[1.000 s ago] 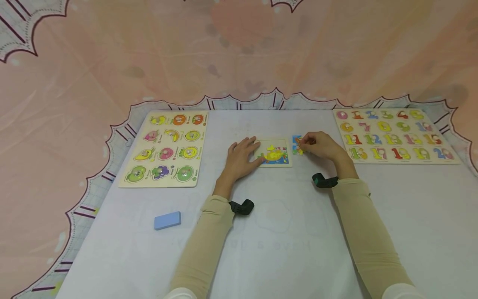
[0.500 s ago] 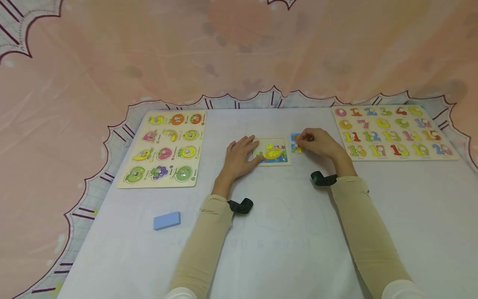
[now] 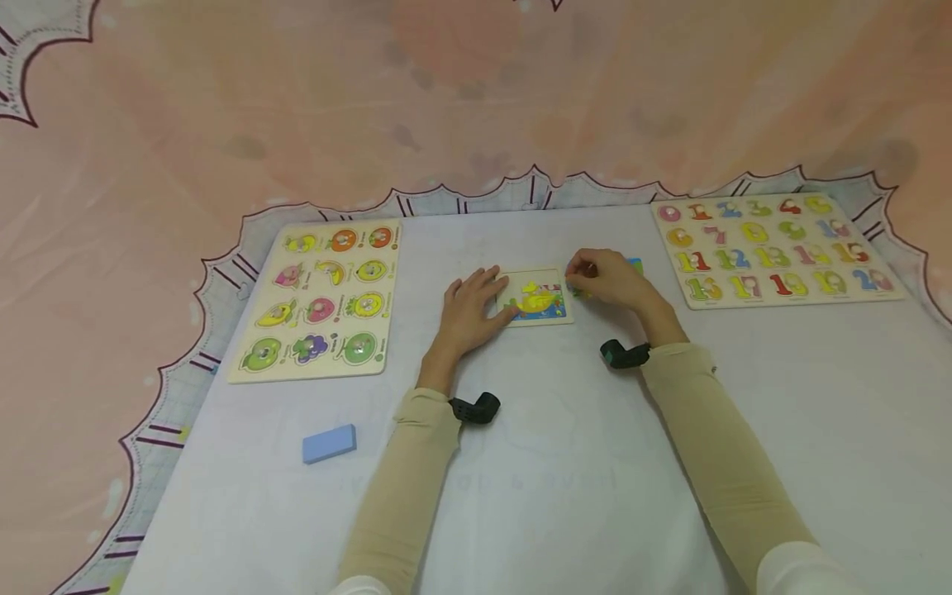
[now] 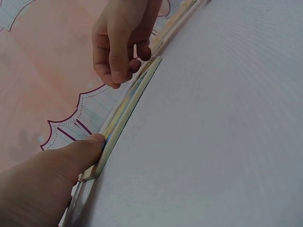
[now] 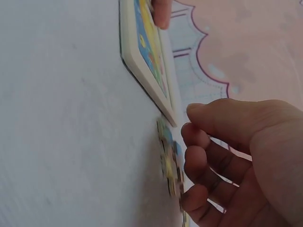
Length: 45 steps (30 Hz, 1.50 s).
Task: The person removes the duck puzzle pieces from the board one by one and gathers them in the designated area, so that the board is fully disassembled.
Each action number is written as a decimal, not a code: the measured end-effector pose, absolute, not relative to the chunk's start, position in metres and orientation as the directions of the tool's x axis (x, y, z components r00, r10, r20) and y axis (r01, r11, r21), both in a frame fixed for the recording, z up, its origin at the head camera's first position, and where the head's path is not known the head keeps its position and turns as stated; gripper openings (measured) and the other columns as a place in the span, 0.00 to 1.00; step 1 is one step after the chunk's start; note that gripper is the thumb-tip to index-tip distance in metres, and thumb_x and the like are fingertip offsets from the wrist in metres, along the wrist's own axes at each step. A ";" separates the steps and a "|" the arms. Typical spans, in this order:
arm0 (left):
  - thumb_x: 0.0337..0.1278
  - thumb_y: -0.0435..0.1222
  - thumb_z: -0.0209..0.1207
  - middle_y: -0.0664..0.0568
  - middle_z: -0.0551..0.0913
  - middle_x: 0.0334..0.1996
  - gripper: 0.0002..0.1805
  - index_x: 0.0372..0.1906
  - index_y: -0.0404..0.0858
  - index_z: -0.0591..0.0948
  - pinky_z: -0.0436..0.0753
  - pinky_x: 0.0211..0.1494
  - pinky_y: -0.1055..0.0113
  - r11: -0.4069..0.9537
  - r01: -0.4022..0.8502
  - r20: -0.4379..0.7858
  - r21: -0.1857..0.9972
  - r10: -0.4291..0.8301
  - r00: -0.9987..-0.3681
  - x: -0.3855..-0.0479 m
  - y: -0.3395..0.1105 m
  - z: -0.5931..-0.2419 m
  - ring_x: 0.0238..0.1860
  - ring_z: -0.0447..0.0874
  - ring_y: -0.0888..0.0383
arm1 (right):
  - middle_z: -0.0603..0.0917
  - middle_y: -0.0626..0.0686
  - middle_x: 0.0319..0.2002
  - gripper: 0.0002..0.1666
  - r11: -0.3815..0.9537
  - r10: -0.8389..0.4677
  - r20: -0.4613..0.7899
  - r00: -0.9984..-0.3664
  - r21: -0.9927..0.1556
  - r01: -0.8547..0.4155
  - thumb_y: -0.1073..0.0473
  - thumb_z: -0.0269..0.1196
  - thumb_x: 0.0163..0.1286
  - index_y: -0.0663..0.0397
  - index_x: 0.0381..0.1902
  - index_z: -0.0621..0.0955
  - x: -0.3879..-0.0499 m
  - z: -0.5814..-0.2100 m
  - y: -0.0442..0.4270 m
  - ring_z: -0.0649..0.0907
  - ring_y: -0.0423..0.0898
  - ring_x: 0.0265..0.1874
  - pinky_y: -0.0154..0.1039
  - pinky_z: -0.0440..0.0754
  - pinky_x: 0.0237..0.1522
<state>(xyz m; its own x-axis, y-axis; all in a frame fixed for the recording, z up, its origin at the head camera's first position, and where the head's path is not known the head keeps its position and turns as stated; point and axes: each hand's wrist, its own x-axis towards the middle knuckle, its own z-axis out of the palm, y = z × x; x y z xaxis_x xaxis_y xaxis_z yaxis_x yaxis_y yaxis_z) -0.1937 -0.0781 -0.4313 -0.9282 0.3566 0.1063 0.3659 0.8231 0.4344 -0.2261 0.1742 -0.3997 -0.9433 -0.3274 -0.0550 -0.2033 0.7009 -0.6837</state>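
Observation:
A small framed jigsaw board point(image 3: 546, 319) with a yellow duck picture lies flat at the middle of the table. My left hand point(image 3: 468, 316) rests at its left side with fingers spread, the thumb point(image 4: 90, 147) pressing on its edge in the left wrist view. My right hand point(image 3: 613, 278) hovers just right of the board, above loose jigsaw pieces point(image 5: 166, 163). Its fingers are loosely curled, thumb near the index fingertip, and neither wrist view shows anything between them. The hand covers most of the pieces in the head view; a blue corner sticks out past it.
A fruit peg puzzle point(image 3: 320, 302) lies at the left, a number peg puzzle point(image 3: 777, 252) at the right rear. Closer to me at the left is a blue block point(image 3: 330, 444). A patterned cloth point(image 3: 416, 99) hangs behind the white table point(image 3: 550, 496).
My right hand has shifted left relative to the loose pieces, so their right corner now shows. My left hand stays on the board. The whole head view has turned slightly.

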 end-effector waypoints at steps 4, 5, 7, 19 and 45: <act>0.60 0.53 0.56 0.53 0.62 0.72 0.32 0.67 0.46 0.69 0.47 0.74 0.47 0.823 0.360 0.101 0.438 0.353 -0.930 -0.193 -0.080 -0.433 0.74 0.53 0.53 | 0.79 0.56 0.38 0.08 0.683 -0.358 -0.042 -0.933 -0.693 -0.231 0.60 0.59 0.67 0.57 0.41 0.79 -0.224 -0.401 0.164 0.74 0.50 0.39 0.40 0.72 0.42; 0.60 0.53 0.56 0.53 0.62 0.72 0.32 0.67 0.46 0.69 0.47 0.74 0.47 0.823 0.359 0.101 0.440 0.352 -0.930 -0.193 -0.080 -0.434 0.74 0.53 0.53 | 0.80 0.56 0.39 0.08 0.677 -0.364 -0.039 -0.930 -0.697 -0.236 0.60 0.59 0.67 0.57 0.41 0.79 -0.224 -0.401 0.161 0.74 0.50 0.39 0.41 0.73 0.43; 0.60 0.53 0.56 0.53 0.62 0.72 0.32 0.67 0.46 0.69 0.47 0.74 0.47 0.824 0.357 0.100 0.441 0.350 -0.931 -0.193 -0.080 -0.434 0.74 0.53 0.53 | 0.80 0.56 0.40 0.09 0.669 -0.384 -0.023 -0.923 -0.696 -0.261 0.60 0.60 0.67 0.57 0.43 0.79 -0.223 -0.401 0.157 0.75 0.50 0.40 0.43 0.74 0.47; 0.59 0.53 0.57 0.53 0.63 0.71 0.32 0.67 0.46 0.70 0.48 0.74 0.47 0.812 0.375 0.123 0.448 0.359 -0.925 -0.195 -0.079 -0.435 0.74 0.54 0.53 | 0.78 0.56 0.45 0.18 0.691 -0.448 -0.032 -0.893 -0.646 -0.323 0.58 0.58 0.69 0.58 0.55 0.78 -0.219 -0.404 0.147 0.75 0.50 0.45 0.46 0.74 0.51; 0.59 0.53 0.56 0.53 0.63 0.71 0.32 0.67 0.47 0.69 0.49 0.74 0.47 0.825 0.369 0.127 0.428 0.349 -0.928 -0.196 -0.078 -0.436 0.74 0.54 0.54 | 0.76 0.58 0.49 0.20 0.753 -0.469 -0.055 -0.881 -0.546 -0.367 0.58 0.54 0.70 0.52 0.58 0.77 -0.215 -0.403 0.140 0.72 0.52 0.44 0.49 0.71 0.49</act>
<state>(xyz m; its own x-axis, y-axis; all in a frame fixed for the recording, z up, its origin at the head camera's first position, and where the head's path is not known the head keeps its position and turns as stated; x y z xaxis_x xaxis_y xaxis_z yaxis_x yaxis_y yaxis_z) -0.1962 -0.0782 -0.4362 -0.9284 0.3493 0.1267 0.3689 0.8253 0.4276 -0.2153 0.1404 -0.4032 -0.8813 -0.4694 -0.0547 -0.3671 0.7529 -0.5462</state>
